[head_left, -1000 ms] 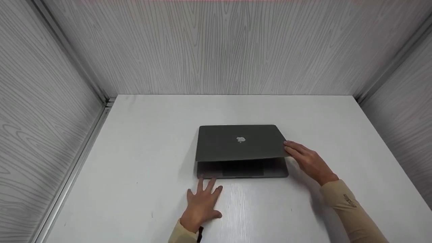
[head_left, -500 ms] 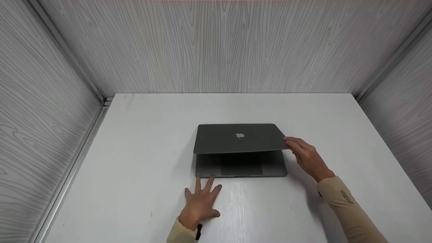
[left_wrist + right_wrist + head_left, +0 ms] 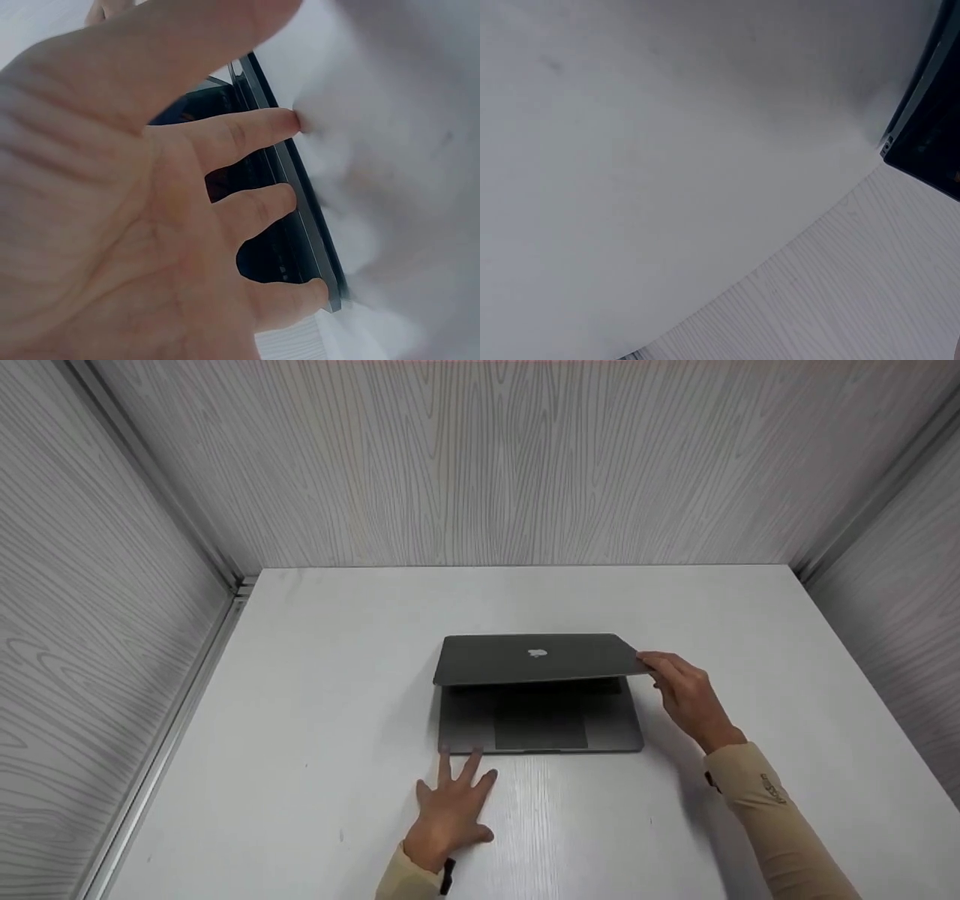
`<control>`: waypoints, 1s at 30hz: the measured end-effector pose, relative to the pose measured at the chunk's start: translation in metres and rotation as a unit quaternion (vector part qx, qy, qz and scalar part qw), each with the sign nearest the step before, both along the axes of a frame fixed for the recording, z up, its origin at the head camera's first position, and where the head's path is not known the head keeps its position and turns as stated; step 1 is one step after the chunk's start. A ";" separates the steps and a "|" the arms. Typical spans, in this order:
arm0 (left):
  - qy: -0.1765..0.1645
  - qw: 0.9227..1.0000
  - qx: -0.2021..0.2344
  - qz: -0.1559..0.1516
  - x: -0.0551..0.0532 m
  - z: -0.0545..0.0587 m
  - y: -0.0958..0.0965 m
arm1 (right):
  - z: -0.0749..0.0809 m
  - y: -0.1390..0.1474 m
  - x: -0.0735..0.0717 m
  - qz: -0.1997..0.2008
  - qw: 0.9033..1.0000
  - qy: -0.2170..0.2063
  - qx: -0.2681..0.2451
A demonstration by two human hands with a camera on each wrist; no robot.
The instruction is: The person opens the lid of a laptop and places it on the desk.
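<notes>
A dark grey laptop (image 3: 517, 660) with an apple logo lies on the white table, its lid raised part way over the base (image 3: 469, 727). My right hand (image 3: 690, 697) pinches the lid's right front corner between thumb and fingers. Flat with spread fingers, my left hand (image 3: 448, 814) has its fingertips at the front left edge of the base. The left wrist view has the palm of my left hand (image 3: 142, 202) large in front, with the dark laptop (image 3: 259, 176) behind the fingers. In the right wrist view only a laptop corner (image 3: 930, 139) shows at the right edge.
The white table (image 3: 337, 675) meets a wood-grained back panel (image 3: 480, 465). Similar panels stand at the left (image 3: 90, 622) and right (image 3: 892, 585), with a metal rail (image 3: 169, 735) along the left side.
My right hand has lifted the front edge of the lid, widening the gap and uncovering more of the touchpad and palm rest. The left hand has stayed in place.
</notes>
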State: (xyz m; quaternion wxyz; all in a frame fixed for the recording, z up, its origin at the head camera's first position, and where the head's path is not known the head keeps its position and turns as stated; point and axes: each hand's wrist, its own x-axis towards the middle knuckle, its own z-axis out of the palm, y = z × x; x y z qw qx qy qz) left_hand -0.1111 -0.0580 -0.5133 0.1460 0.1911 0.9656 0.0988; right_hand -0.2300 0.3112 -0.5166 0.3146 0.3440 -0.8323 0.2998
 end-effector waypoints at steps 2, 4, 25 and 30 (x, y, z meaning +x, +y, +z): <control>0.000 1.000 0.002 0.000 0.000 0.001 0.000 | 0.003 -0.001 -0.002 -0.008 1.000 -0.009 -0.007; -0.001 1.000 0.000 0.000 0.001 0.001 0.000 | 0.006 -0.001 -0.003 -0.017 1.000 -0.022 -0.009; -0.003 1.000 0.007 0.001 0.002 -0.003 -0.001 | 0.027 -0.011 -0.016 -0.074 0.977 -0.171 -0.101; -0.005 1.000 0.011 0.002 0.002 -0.002 -0.001 | 0.033 -0.012 -0.021 -0.087 0.973 -0.186 -0.103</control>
